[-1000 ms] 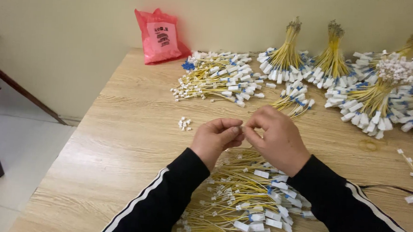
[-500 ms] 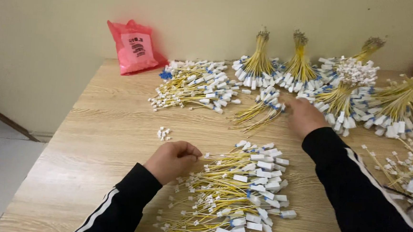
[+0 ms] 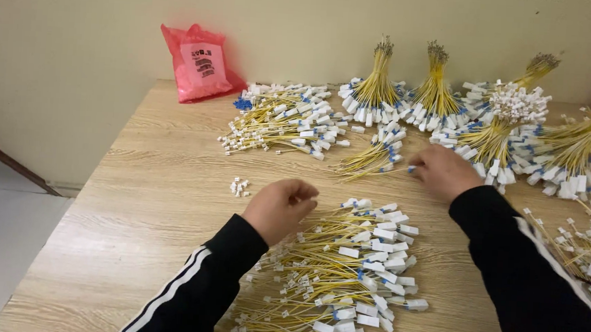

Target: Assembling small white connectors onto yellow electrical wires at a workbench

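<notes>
At twelve o'clock from right hand [image 3: 442, 171]: small wire bundle [image 3: 371, 157], long axis eleven-to-five, grip closed on one wire; left hand [image 3: 281, 206] loosely curled, empty.

You wear a black long-sleeved top; white stripes run down the outside of each sleeve. Both cuffs end at the wrist, leaving your left hand [image 3: 279, 209] and right hand [image 3: 443, 172] bare.
</notes>
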